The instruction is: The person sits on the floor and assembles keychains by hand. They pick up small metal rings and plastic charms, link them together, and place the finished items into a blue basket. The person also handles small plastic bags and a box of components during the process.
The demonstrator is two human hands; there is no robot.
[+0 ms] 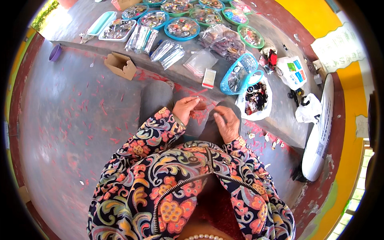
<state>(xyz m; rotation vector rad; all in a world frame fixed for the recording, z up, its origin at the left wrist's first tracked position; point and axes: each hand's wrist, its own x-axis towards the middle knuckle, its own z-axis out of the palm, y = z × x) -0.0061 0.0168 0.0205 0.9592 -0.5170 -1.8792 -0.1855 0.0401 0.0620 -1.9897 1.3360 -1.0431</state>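
Observation:
My left hand (187, 109) is raised over my lap, thumb and forefinger pinched on a small, thin whitish thing (197, 97) too small to make out. To its right, my right hand (227, 123) hovers by my right knee with its fingers curled in; whatever they hold, if anything, cannot be seen. The two hands are apart. Ahead of them, on the raised step, lies a small white box with a red edge (209, 78). Beside that sit a blue plastic basket (236, 76) and a white bag (256, 114) filled with dark and coloured small pieces.
Round trays (182, 29) of small goods cover the back of the step. Clear packets (168, 53) and plastic bags (201, 63) lie nearer. An open cardboard box (121, 66) and a purple bowl (55, 53) are at left. Red scraps (103, 107) litter the floor.

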